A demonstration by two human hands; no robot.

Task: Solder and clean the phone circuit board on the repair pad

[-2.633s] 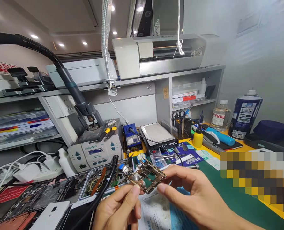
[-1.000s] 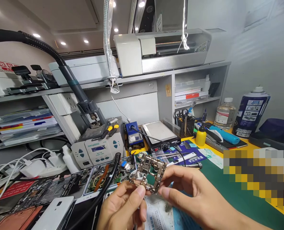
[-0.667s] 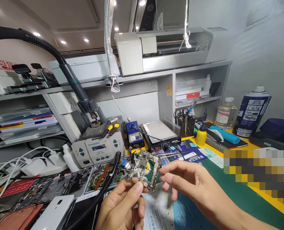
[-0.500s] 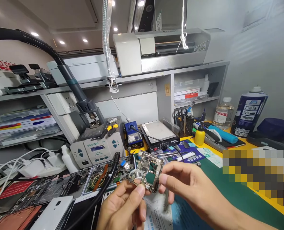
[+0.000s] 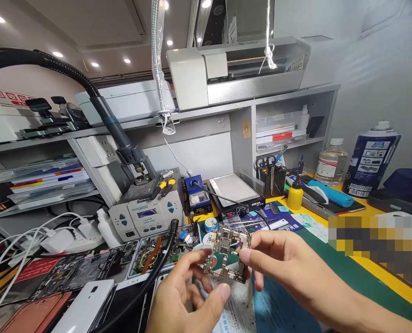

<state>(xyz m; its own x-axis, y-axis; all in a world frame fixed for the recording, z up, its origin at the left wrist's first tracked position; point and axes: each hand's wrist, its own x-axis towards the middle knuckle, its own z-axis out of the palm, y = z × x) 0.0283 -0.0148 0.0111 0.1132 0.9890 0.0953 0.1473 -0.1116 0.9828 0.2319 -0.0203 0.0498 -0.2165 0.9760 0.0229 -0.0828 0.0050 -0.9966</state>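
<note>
Here, the right hand point(image 5: 285, 261) pinches a circuit board point(image 5: 224, 243) by its edge, toward the worktop's point(image 5: 313, 212) near edge.
Probably this leaves its face unobstructed; the left hand's point(image 5: 180, 296) fingers spread alongside.

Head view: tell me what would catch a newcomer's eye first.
Probably the circuit board, low in the middle, pinched in the right hand, the left hand spread beside it. Next, the yellow bottle right of centre and the thick black hose arching in at upper left.

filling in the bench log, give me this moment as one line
right hand: pinching circuit board by its right side | left hand: open, at its left edge, contact unclear | beyond hands: yellow bottle
</note>
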